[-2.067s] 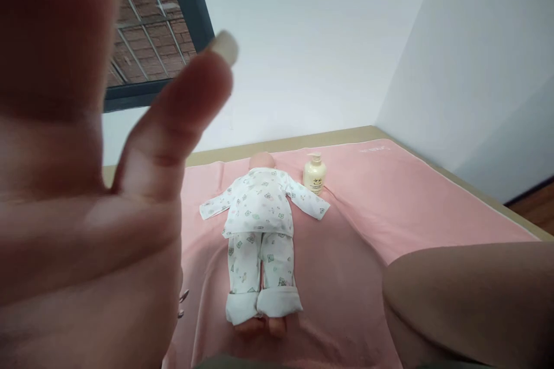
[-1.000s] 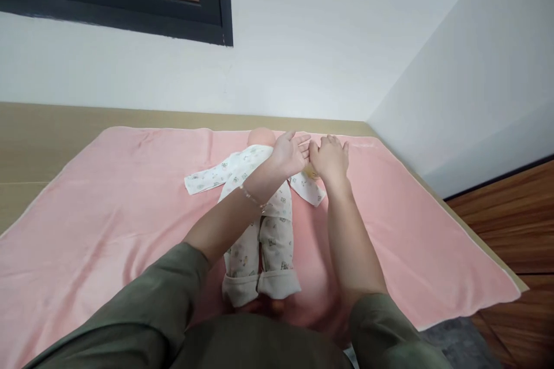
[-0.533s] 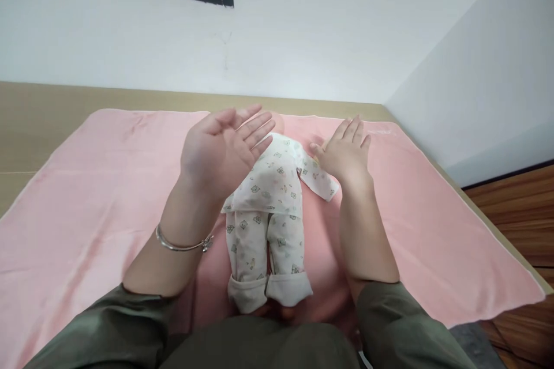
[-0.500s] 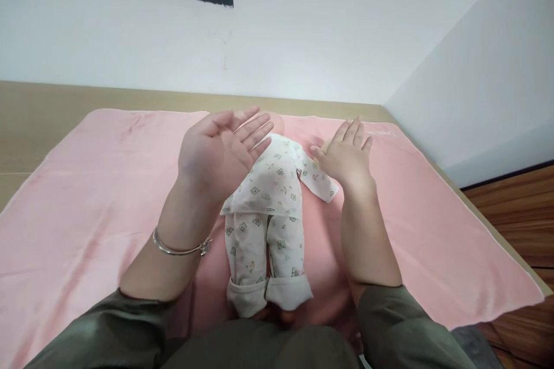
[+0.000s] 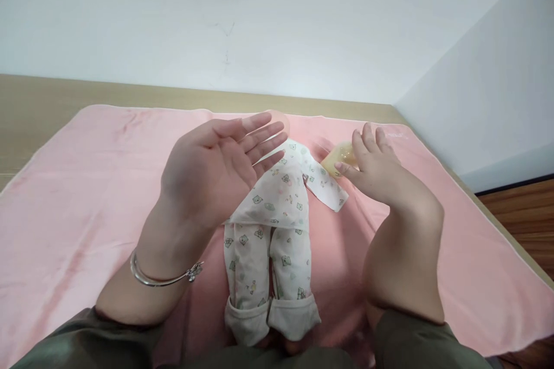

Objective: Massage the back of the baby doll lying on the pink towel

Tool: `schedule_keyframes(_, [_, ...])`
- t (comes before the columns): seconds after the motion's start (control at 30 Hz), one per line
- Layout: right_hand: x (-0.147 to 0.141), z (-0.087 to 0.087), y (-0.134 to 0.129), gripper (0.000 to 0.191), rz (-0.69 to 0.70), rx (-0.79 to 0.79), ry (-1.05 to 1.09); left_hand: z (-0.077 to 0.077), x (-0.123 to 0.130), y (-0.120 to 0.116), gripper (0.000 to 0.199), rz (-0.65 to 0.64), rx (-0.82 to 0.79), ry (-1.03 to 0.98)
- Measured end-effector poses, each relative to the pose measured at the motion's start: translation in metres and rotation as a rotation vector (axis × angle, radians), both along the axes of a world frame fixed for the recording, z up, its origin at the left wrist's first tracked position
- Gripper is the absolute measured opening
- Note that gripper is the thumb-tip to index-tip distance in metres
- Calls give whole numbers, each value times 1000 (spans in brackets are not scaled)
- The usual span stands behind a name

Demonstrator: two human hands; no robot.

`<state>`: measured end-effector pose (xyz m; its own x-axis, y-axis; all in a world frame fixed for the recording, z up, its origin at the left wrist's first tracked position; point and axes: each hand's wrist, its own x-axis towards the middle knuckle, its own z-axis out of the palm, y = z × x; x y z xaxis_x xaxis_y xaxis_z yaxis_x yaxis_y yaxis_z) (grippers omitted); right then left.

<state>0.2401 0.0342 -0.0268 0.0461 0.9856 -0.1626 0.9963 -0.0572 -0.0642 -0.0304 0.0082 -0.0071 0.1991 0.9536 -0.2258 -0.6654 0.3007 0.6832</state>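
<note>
Doll (image 5: 288, 207), head camera: lies on pink blanket (image 5: 86, 196), between left hand (image 5: 210, 173) and right hand (image 5: 378, 172). Left unfolded, palm showing, nothing held. Right flat, fingers spread, back showing, bottle (image 5: 336, 157) partly behind it; contact unclear. Judged best: wrists loose, bottle unbumped.

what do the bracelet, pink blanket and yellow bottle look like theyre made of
Bracelet: probably polished metal, silver-toned with bright glints. Pink blanket: matte fabric, perhaps fleece, judging by its soft creases. Yellow bottle: likely smooth, glossy plastic, given its highlights, though the right hand partly hides it.
</note>
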Motion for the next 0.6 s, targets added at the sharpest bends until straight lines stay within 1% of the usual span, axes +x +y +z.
schedule_keyframes(0.1, [-4,-1,-9,81,37,6,-39,0,-2,0,34,29,27,14])
schedule_keyframes(0.2, [-7,2,-17,74,53,86,-34,-1,-2,1,37,57,26,27])
schedule_keyframes(0.27, [-9,3,-18,76,43,132,-12,-2,0,2,38,51,7,18])
schedule_keyframes(0.33, [-11,3,-14,81,1,130,-3,-3,2,2,37,30,-7,13])
schedule_keyframes(0.43, [-14,-5,-5,83,-19,133,-17,-4,7,0,35,-7,-16,30])
schedule_keyframes(0.53, [-18,-15,1,83,11,201,-69,-5,10,-2,36,-23,-42,40])
schedule_keyframes(0.6, [-22,-21,1,85,4,240,-111,-6,13,-3,38,-18,-57,37])
